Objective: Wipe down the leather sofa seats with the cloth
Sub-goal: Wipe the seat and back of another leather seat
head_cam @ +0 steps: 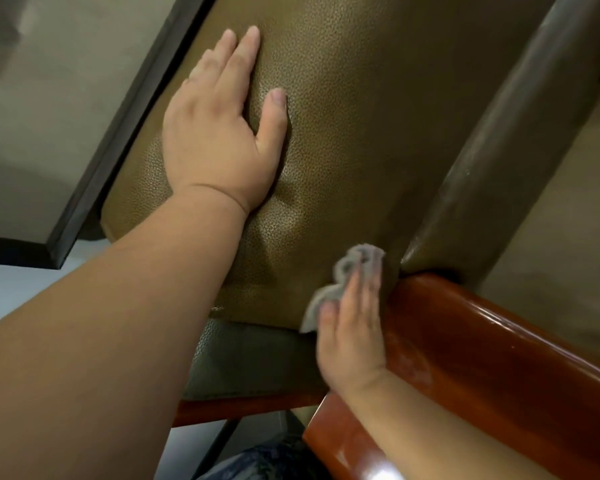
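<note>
An olive-brown leather seat cushion fills the middle of the view. My left hand lies flat on it with straight fingers, pressing a dent into the leather. My right hand presses a small grey cloth against the cushion's near right edge, beside the wooden armrest; the fingers lie over the cloth and the hand is motion-blurred. Part of the cloth is hidden under my fingers.
A glossy reddish wooden armrest runs along the right. The sofa's darker leather backrest roll lies beyond the cushion. A dark-framed table edge stands at left over a pale floor.
</note>
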